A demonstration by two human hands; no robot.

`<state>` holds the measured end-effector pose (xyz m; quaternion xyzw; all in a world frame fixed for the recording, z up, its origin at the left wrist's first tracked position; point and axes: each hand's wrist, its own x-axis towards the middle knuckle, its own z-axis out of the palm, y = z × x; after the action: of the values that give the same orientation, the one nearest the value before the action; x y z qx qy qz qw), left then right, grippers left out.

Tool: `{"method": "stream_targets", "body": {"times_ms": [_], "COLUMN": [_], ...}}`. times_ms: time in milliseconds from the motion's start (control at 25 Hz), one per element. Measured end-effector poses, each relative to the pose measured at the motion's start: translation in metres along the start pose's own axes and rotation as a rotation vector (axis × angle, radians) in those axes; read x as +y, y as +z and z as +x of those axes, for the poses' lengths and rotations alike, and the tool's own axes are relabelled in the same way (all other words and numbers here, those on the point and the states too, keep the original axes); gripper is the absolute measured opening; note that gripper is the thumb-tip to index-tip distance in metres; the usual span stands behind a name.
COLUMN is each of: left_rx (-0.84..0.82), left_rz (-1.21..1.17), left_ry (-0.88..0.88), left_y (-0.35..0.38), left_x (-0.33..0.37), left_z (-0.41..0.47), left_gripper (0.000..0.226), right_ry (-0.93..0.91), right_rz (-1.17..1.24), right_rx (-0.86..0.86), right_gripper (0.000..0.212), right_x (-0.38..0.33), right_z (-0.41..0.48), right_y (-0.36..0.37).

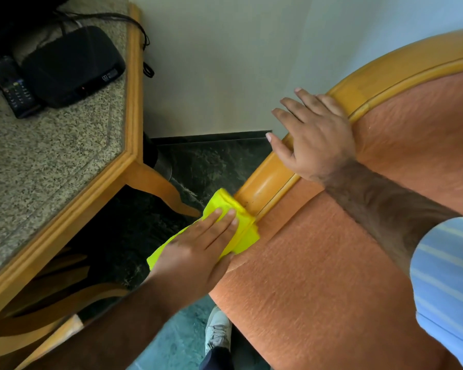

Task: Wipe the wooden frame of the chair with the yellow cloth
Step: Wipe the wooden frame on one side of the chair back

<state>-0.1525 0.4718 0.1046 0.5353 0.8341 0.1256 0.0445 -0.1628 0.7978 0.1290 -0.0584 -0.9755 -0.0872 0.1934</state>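
Left hand [198, 244] presses the yellow cloth [247, 231] flat-fingered onto the wooden frame [265, 185], where the right hand [316, 137] rests spread.

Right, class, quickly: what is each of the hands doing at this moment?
Left hand: open, flat fingers pressing the yellow cloth on the wooden frame.
Right hand: open, resting on the wooden frame.

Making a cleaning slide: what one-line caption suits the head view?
Left hand presses yellow cloth against the chair's wooden frame while right hand rests on it.
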Motion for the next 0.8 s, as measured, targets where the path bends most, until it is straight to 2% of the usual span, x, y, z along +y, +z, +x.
{"method": "stream_targets", "body": {"times_ms": [120, 320, 520, 600, 720, 800], "left_rx": [0.011, 0.039, -0.05, -0.113, -0.185, -0.158], "left_rz": [0.024, -0.075, 0.19, 0.225, 0.184, -0.02], "left_ry": [-0.015, -0.113, -0.13, -0.137, -0.138, -0.131], "left_y": [0.003, 0.016, 0.029, 0.024, 0.018, 0.009], "left_x": [0.002, 0.023, 0.035, 0.037, 0.038, 0.034], "left_z": [0.005, 0.076, 0.072, 0.073, 0.076, 0.073], "left_gripper": [0.056, 0.058, 0.079, 0.087, 0.089, 0.085], "right_ry": [0.006, -0.002, 0.02, 0.024, 0.035, 0.053], "right_rz": [0.011, 0.014, 0.011, 0.003, -0.002, 0.045], "right_rx": [0.001, 0.009, -0.044, -0.056, -0.093, -0.152], "right_gripper": [0.06, 0.058, 0.06, 0.062, 0.064, 0.063], "right_x": [-0.001, -0.001, -0.003, -0.003, -0.004, -0.007], "right_z": [0.0, 0.0, 0.001, 0.001, 0.0, 0.004], "right_y": [0.001, 0.0, -0.003, -0.003, -0.008, -0.015]}}
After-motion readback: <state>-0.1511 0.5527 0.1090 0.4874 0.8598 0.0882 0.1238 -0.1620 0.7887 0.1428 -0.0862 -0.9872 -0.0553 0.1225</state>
